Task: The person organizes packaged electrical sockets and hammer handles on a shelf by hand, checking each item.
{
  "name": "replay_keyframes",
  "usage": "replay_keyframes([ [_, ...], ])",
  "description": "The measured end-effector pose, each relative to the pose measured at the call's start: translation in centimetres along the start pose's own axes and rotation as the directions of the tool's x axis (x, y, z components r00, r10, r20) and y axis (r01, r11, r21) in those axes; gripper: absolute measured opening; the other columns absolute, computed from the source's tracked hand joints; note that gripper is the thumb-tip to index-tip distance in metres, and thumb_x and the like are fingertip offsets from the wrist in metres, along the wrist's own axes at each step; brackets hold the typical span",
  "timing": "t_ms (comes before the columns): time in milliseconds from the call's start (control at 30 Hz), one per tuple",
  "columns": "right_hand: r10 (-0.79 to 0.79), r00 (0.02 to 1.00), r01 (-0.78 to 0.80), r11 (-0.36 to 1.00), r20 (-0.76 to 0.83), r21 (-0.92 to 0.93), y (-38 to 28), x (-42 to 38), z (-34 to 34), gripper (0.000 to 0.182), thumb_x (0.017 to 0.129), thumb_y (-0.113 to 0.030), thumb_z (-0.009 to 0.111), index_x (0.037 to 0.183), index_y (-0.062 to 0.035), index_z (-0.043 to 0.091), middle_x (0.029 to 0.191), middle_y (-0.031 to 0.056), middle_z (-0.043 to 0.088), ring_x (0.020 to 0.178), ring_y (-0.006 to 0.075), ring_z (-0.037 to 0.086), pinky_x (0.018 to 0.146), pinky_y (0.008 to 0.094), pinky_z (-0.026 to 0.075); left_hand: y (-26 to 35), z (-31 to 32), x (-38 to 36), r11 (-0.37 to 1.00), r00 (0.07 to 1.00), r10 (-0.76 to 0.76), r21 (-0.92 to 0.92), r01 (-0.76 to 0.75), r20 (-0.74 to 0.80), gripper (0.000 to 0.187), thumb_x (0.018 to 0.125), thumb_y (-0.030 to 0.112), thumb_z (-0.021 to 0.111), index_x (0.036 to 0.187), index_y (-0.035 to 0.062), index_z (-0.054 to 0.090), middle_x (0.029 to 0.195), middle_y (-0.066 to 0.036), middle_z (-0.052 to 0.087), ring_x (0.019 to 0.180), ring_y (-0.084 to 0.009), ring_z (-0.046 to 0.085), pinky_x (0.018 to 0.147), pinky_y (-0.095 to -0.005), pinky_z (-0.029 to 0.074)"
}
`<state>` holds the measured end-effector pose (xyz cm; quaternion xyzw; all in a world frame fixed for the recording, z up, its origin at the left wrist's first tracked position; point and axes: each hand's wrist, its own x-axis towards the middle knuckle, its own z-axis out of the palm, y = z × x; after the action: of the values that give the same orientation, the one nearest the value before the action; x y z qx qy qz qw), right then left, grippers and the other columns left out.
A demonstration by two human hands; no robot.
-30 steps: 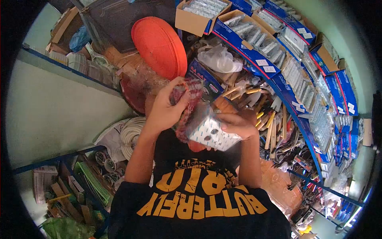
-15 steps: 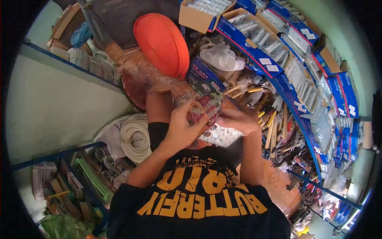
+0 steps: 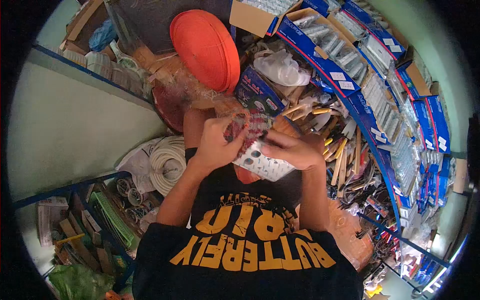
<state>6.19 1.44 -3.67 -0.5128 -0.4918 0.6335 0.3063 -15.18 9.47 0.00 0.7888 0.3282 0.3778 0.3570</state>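
Note:
My left hand (image 3: 215,143) is wrapped round a dark red and grey bundle (image 3: 257,125) that looks knitted, with an orange edge; motion blurs it a little. At the bundle's lower right is my right hand (image 3: 296,151), its fingers closed and its thumb over a white printed piece (image 3: 265,163) with dark round marks or holes. What the right fingers grip is hidden. The white piece lies just below the bundle, above my lap.
A big orange strap roll (image 3: 205,52) stands ahead, beside a dark blue box (image 3: 260,90). Wooden-handled tools (image 3: 345,155) pile up on the right, below blue cartons (image 3: 320,55). A white hose coil (image 3: 167,165) and a shelf edge (image 3: 70,190) are on the left.
My left hand has shifted slightly left. The bundle has turned and moved up a little, and more of the white piece shows below it.

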Motion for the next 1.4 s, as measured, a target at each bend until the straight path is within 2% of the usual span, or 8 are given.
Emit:
replay_keyframes([
  [200,-0.078,0.992,0.080,0.996,0.100,-0.024,-3.1,0.3,0.5,0.050,0.096,-0.038,0.061,0.129,-0.0017,0.051,0.109,0.0108,0.064,0.100,0.0185,0.064,0.083,0.0283,0.053,-2.7,-0.4,-0.3,0.999,1.000,0.031,-0.036,-0.031,0.000,0.025,0.080,0.008,0.068,0.103,-0.0005,0.066,0.089,-0.020,0.068,0.084,-0.0362,0.067,0.076,-0.0394,0.050],
  [300,0.074,0.961,-0.149,0.951,0.266,0.272,-4.5,0.4,1.0,0.046,0.097,-0.035,0.058,0.130,-0.0047,0.048,0.107,0.0107,0.065,0.088,0.0201,0.069,0.070,0.0326,0.059,-3.3,-0.4,-0.4,0.972,0.995,-0.094,-0.218,0.087,-0.022,0.026,0.081,0.009,0.068,0.105,-0.0008,0.065,0.091,-0.019,0.068,0.086,-0.0346,0.067,0.078,-0.0385,0.050],
  [667,0.033,0.987,-0.103,0.885,0.160,0.455,-3.8,1.3,2.1,0.038,0.098,-0.033,0.057,0.124,-0.0073,0.047,0.097,0.0073,0.065,0.076,0.0175,0.070,0.056,0.0309,0.058,-2.4,-2.7,1.6,0.989,0.998,-0.048,0.144,0.040,0.048,0.032,0.080,0.013,0.071,0.109,-0.0013,0.064,0.090,-0.020,0.069,0.084,-0.0360,0.068,0.074,-0.0387,0.051],
  [1000,-0.007,0.990,-0.060,0.887,0.144,0.457,-3.8,2.1,2.6,0.033,0.098,-0.032,0.056,0.119,-0.0075,0.049,0.093,0.0074,0.065,0.075,0.0170,0.070,0.052,0.0300,0.055,-4.1,-3.0,1.8,0.987,0.996,0.016,0.158,-0.002,-0.084,0.027,0.083,0.012,0.069,0.107,-0.0004,0.064,0.084,-0.019,0.068,0.079,-0.0309,0.068,0.070,-0.0379,0.050],
  [1067,-0.008,0.986,-0.067,0.896,0.166,0.438,-3.7,1.6,2.2,0.038,0.098,-0.030,0.056,0.127,-0.0071,0.045,0.095,0.0092,0.065,0.077,0.0204,0.071,0.057,0.0322,0.057,-4.1,-3.9,1.7,0.940,0.936,-0.329,0.049,0.337,-0.127,0.024,0.086,0.009,0.066,0.108,0.0016,0.065,0.086,-0.015,0.070,0.082,-0.0230,0.068,0.076,-0.0368,0.051],
  [1167,-0.074,0.994,0.007,0.793,0.084,0.609,-4.2,0.0,0.3,0.051,0.097,-0.030,0.056,0.138,-0.0080,0.035,0.105,0.0150,0.063,0.082,0.0294,0.070,0.065,0.0385,0.060,-7.3,-7.3,1.0,0.843,0.771,-0.529,-0.321,0.431,-0.354,0.026,0.088,0.004,0.061,0.113,0.0041,0.064,0.105,-0.013,0.067,0.092,-0.0184,0.064,0.080,-0.0354,0.052],
  [1267,-0.117,0.976,0.215,0.644,-0.184,0.734,-4.5,0.0,-0.2,0.059,0.096,-0.043,0.051,0.137,-0.0004,0.041,0.116,0.0225,0.061,0.088,0.0353,0.069,0.075,0.0444,0.060,-5.5,-7.0,-0.6,0.957,0.776,-0.287,-0.124,0.264,-0.562,0.040,0.084,-0.003,0.061,0.123,0.0055,0.059,0.129,-0.015,0.055,0.104,-0.0230,0.061,0.086,-0.0336,0.052],
  [1400,-0.126,0.903,0.390,0.639,-0.410,0.663,-4.3,2.9,2.7,0.062,0.100,-0.053,0.038,0.136,-0.0035,0.043,0.114,0.0193,0.064,0.091,0.0348,0.068,0.076,0.0437,0.059,0.1,-1.7,-1.0,0.998,0.930,0.017,0.064,0.007,-0.366,0.063,0.078,0.002,0.065,0.138,0.0066,0.047,0.138,-0.016,0.047,0.128,-0.0291,0.046,0.103,-0.0411,0.041],
])
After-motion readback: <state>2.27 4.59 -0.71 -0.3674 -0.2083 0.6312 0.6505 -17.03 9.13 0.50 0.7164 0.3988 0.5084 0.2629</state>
